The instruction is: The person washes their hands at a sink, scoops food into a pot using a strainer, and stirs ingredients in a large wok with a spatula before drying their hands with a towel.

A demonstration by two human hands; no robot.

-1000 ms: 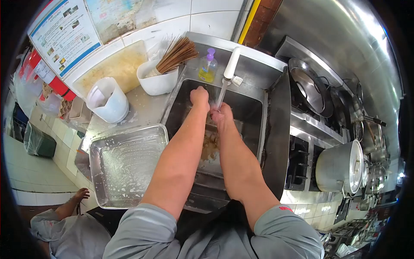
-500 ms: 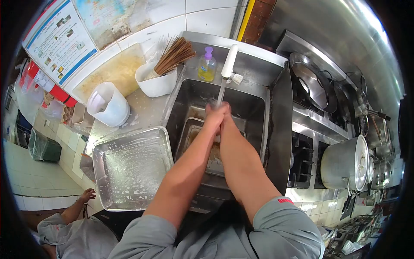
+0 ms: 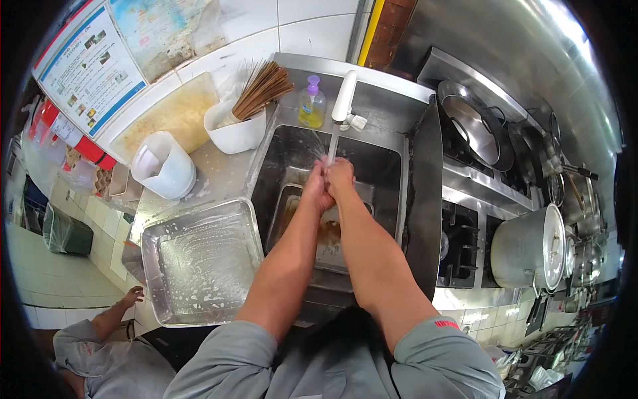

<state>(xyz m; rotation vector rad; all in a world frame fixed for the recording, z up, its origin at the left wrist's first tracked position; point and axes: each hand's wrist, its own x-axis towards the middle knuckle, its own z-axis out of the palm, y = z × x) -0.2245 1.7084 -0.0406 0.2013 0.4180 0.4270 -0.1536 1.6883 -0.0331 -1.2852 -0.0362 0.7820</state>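
Note:
Water runs from the white faucet (image 3: 344, 96) onto both of my hands over the sink (image 3: 382, 159), and droplets spray off to the left. My left hand (image 3: 318, 186) touches my right hand (image 3: 340, 174) under the stream. The fingers of both are too small and wet to make out clearly. Below them, a metal tray (image 3: 330, 249) with brownish water sits in the basin. Behind the basin stands a soap bottle (image 3: 311, 106) with a purple pump and yellow liquid.
A wet metal tray (image 3: 203, 263) lies left of the sink, below a white container (image 3: 163, 166) and a tub of sticks (image 3: 236, 130). Right are a burner (image 3: 460, 245), a large pot (image 3: 528, 249) and woks (image 3: 468, 126). A co-worker (image 3: 113, 356) is at lower left.
My hands were apart a second ago, with the left farther up and left. They came together under the water and have since shifted slightly. The view has moved a little.

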